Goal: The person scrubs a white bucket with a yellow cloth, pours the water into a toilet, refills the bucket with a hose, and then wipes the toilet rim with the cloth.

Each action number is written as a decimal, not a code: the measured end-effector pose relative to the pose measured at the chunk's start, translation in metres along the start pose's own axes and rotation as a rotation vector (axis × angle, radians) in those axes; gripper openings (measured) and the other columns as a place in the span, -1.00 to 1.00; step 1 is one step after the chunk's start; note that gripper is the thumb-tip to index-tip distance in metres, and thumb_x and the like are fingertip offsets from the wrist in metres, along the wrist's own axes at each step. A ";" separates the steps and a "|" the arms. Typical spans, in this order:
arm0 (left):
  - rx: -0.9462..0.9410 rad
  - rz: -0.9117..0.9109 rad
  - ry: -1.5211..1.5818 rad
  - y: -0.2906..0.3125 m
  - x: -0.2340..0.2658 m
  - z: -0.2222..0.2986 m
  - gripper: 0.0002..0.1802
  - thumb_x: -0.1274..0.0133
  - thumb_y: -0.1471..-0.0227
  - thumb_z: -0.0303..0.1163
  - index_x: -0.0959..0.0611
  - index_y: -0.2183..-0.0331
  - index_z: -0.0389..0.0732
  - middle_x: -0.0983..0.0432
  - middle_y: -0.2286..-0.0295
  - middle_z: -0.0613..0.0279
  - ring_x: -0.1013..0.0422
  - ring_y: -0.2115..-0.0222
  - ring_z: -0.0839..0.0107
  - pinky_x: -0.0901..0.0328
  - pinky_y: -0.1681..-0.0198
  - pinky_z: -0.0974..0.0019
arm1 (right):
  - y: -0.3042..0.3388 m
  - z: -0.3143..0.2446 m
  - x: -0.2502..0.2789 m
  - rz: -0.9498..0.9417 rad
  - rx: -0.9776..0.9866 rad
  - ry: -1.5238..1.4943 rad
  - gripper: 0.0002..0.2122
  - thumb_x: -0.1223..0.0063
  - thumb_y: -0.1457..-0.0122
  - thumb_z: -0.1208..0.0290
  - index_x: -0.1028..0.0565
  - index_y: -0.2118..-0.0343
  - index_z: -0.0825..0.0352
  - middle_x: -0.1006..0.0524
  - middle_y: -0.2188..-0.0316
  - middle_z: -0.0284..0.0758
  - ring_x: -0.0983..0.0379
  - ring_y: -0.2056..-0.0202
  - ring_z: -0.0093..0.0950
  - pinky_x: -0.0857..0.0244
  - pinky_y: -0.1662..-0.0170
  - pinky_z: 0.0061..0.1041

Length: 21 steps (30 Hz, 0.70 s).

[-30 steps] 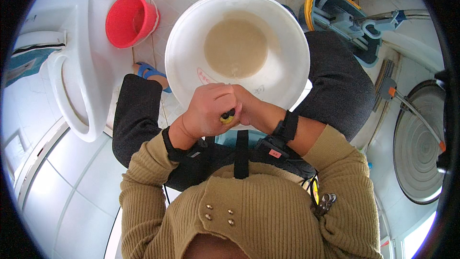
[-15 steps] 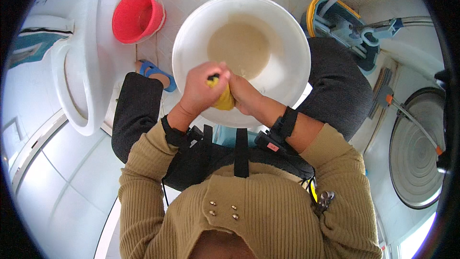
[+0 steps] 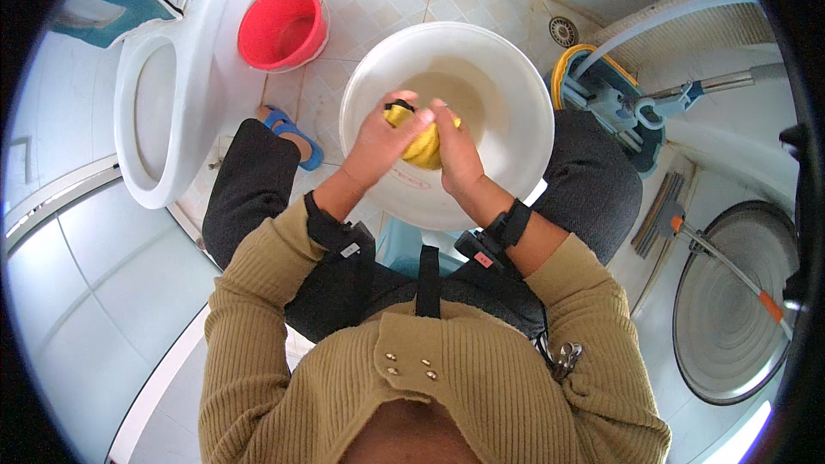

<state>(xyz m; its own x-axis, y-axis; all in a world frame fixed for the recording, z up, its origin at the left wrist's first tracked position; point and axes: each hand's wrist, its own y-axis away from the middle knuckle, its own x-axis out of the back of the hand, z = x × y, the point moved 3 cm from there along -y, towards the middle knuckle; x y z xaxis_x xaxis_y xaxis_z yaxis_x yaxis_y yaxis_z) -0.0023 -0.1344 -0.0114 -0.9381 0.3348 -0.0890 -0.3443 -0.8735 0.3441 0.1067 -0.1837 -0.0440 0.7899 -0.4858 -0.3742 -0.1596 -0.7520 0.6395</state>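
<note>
A wet-looking yellow cloth (image 3: 423, 153) with a black part at its upper end is bunched into a wad between my hands. My left hand (image 3: 376, 146) is wrapped round its left side. From the right, my right hand (image 3: 460, 159) presses against the wad, its fingers curled over the top. Both hands are over the near half of a large white bucket (image 3: 531, 125), above cloudy, pale brown water (image 3: 481, 103). The palms hide part of the cloth.
At the far left a red bucket (image 3: 258, 30) stands beside a white toilet (image 3: 129, 120). A blue and yellow mop bucket (image 3: 593, 94) is at the right, near a floor drain (image 3: 563, 31). A round grey lid-like disc (image 3: 730, 309) leans at the right with an orange-jointed pole across it.
My hands have gone from a tight, overlapping twist to side by side round the cloth, now a rounder wad. The view has shifted, so surroundings appear moved.
</note>
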 end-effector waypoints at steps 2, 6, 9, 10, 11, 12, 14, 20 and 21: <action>-0.119 0.026 -0.281 0.012 -0.011 0.004 -0.61 -0.21 0.19 -0.23 -0.46 0.35 -0.24 -0.40 0.46 0.20 -0.37 0.44 0.40 -0.28 0.35 0.36 | -0.001 0.005 0.004 0.015 -0.107 -0.082 -0.54 0.07 -0.10 -0.02 -0.38 0.26 0.39 -0.42 0.37 -0.32 -0.40 0.34 -0.51 -0.30 0.29 -0.51; -0.463 0.039 -0.650 0.022 -0.026 0.017 -0.73 -0.16 0.28 -0.31 -0.43 0.52 -0.21 -0.35 0.56 0.13 -0.34 0.54 0.12 -0.25 0.49 0.20 | 0.001 0.016 0.006 -0.100 -0.211 -0.241 -0.60 0.12 -0.14 0.03 -0.40 0.30 0.36 -0.45 0.38 -0.31 -0.44 0.37 -0.47 -0.34 0.33 -0.48; -0.515 -0.059 -0.689 0.024 -0.030 0.019 -0.79 -0.10 0.31 -0.37 -0.42 0.55 -0.20 -0.34 0.57 0.13 -0.34 0.53 0.07 -0.24 0.49 0.16 | 0.005 0.025 0.013 -0.127 -0.251 -0.250 -0.71 0.13 -0.15 0.15 -0.41 0.32 0.31 -0.47 0.39 -0.32 -0.45 0.37 -0.46 -0.35 0.31 -0.45; -0.512 -0.111 -0.706 0.025 -0.031 0.019 -0.79 -0.11 0.30 -0.39 -0.42 0.54 -0.20 -0.34 0.57 0.12 -0.34 0.53 0.08 -0.24 0.49 0.18 | 0.006 0.029 0.016 -0.138 -0.288 -0.223 -0.74 0.13 -0.15 0.18 -0.41 0.33 0.31 -0.47 0.39 -0.32 -0.45 0.37 -0.47 -0.35 0.31 -0.45; -0.511 -0.160 -0.723 0.026 -0.031 0.018 -0.79 -0.11 0.30 -0.41 -0.42 0.54 -0.20 -0.34 0.56 0.11 -0.34 0.53 0.08 -0.25 0.48 0.20 | 0.008 0.032 0.019 -0.148 -0.325 -0.196 -0.76 0.13 -0.15 0.22 -0.42 0.33 0.30 -0.47 0.39 -0.32 -0.45 0.36 -0.47 -0.35 0.31 -0.45; -0.500 -0.186 -0.729 0.027 -0.032 0.017 -0.79 -0.11 0.31 -0.40 -0.41 0.54 -0.19 -0.34 0.57 0.11 -0.34 0.54 0.08 -0.24 0.49 0.19 | 0.010 0.034 0.021 -0.193 -0.330 -0.217 -0.78 0.13 -0.14 0.24 -0.42 0.33 0.30 -0.47 0.40 -0.32 -0.45 0.37 -0.47 -0.35 0.32 -0.45; -0.481 -0.238 -0.735 0.030 -0.033 0.014 -0.79 -0.09 0.32 -0.39 -0.40 0.54 -0.19 -0.33 0.58 0.11 -0.33 0.54 0.08 -0.24 0.50 0.18 | 0.013 0.037 0.025 -0.278 -0.340 -0.258 -0.81 0.14 -0.12 0.29 -0.42 0.34 0.30 -0.48 0.40 -0.31 -0.46 0.38 -0.47 -0.36 0.35 -0.44; -0.540 -0.342 -0.709 0.040 -0.041 0.009 -0.76 -0.11 0.33 -0.35 -0.39 0.55 -0.16 -0.32 0.59 0.14 -0.33 0.54 0.05 -0.22 0.52 0.16 | 0.021 0.047 0.041 -0.321 -0.553 -0.195 -0.75 0.17 -0.12 0.19 -0.42 0.37 0.27 -0.50 0.36 -0.28 -0.49 0.37 -0.45 -0.42 0.37 -0.42; -0.544 -0.359 -0.716 0.041 -0.042 0.008 -0.76 -0.11 0.33 -0.34 -0.39 0.55 -0.16 -0.33 0.59 0.15 -0.33 0.53 0.04 -0.22 0.51 0.15 | 0.021 0.047 0.042 -0.345 -0.550 -0.193 -0.75 0.17 -0.11 0.18 -0.42 0.37 0.27 -0.50 0.37 -0.28 -0.49 0.37 -0.45 -0.42 0.36 -0.42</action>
<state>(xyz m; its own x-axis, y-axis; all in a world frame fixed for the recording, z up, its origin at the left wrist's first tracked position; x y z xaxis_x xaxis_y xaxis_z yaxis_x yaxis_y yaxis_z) 0.0237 -0.1814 0.0134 -0.5909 0.5920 0.5481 -0.7449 -0.6613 -0.0888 0.1084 -0.2410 -0.0774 0.6137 -0.3672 -0.6989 0.4476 -0.5674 0.6912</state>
